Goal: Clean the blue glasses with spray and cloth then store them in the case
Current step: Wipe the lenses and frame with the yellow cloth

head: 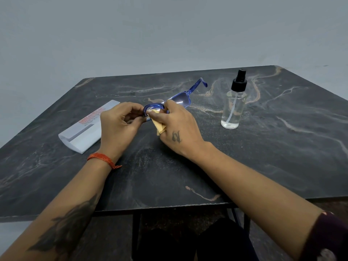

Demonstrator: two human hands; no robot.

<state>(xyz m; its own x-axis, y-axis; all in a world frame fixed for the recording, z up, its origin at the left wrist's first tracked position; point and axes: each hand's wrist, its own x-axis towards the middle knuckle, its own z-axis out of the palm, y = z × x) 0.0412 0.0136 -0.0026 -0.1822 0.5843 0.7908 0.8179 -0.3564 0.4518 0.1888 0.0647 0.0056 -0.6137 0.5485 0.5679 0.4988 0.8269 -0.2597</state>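
The blue glasses [180, 99] are held just above the dark marble table [282, 147], one arm pointing away toward the far edge. My left hand [117, 125] grips the near end of the frame with curled fingers. My right hand [173, 127] pinches a small tan cloth [157, 124] against the near lens, thumb and fingers on either side. The lens under the cloth is mostly hidden. A clear spray bottle [233, 108] with a black pump top stands upright to the right of the glasses. The white glasses case [84, 129] lies to the left, behind my left hand.
The table's front edge runs close to my forearms, with black metal legs [135, 232] below it. A plain grey wall stands behind the table.
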